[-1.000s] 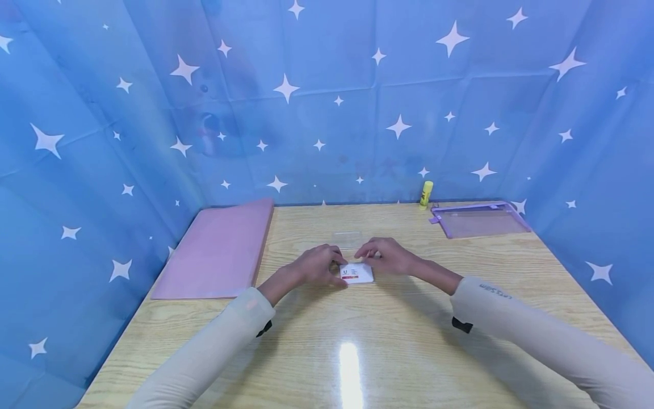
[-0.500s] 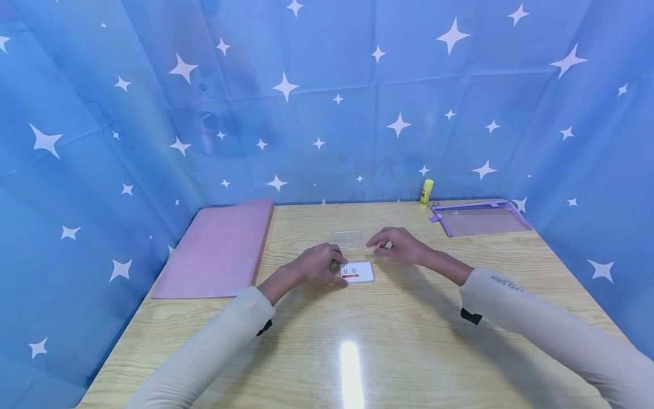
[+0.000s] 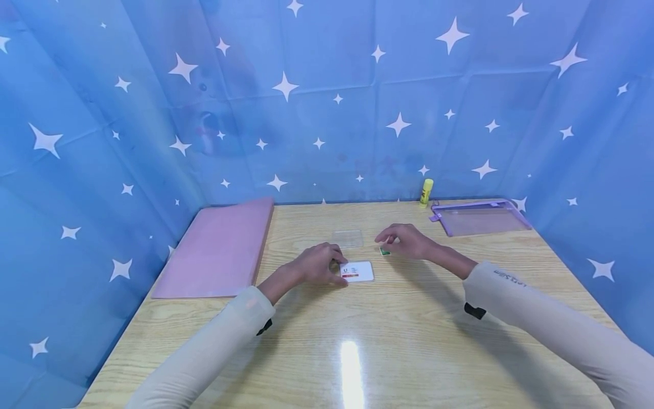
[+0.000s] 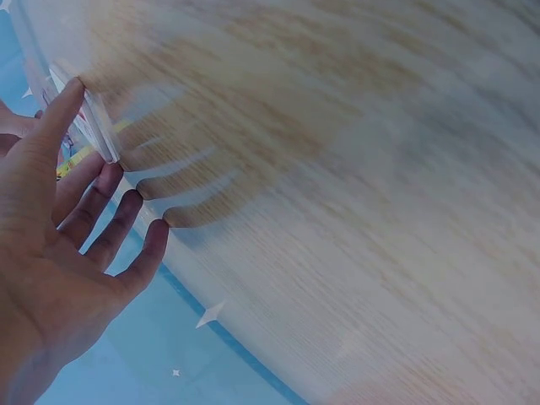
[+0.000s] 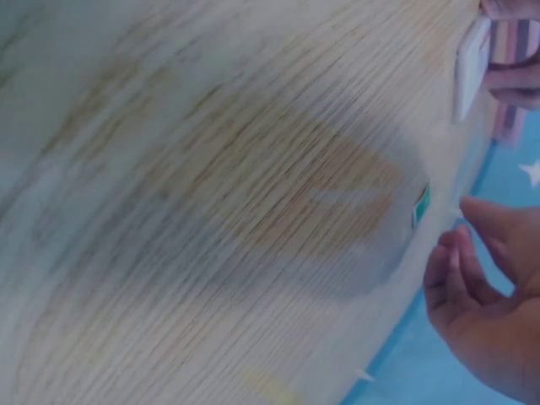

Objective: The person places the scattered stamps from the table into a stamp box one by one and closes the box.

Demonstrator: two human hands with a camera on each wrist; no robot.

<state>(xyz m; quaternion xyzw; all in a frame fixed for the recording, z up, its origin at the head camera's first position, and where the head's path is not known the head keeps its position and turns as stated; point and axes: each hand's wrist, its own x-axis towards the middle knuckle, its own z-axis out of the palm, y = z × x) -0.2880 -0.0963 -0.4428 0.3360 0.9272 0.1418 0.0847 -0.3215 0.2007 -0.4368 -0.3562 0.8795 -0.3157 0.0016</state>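
Note:
My left hand (image 3: 319,264) grips the left end of a white card stack (image 3: 360,271), which lies flat on the table with a printed card on top. In the left wrist view, thumb and forefinger hold opposite edges of the stack (image 4: 94,122), which has a clear plastic rim; the other fingers spread loosely. My right hand (image 3: 406,241) hovers to the right with fingers loosely bent. A small green piece with a pale border (image 3: 385,251) lies just under it; in the right wrist view, the fingertips are apart from the green piece (image 5: 422,204).
Behind the cards lies a flat clear plastic lid (image 3: 348,238). A pink folder (image 3: 217,250) covers the left side. At the back right stand a yellow glue stick (image 3: 426,193) and, lying flat, a purple-edged mesh pouch (image 3: 480,220). A blue starred curtain (image 3: 327,113) surrounds the table.
My right hand has moved from the card stack to the right. The small green piece it carried now lies on the table. The left hand keeps its grip in the same place.

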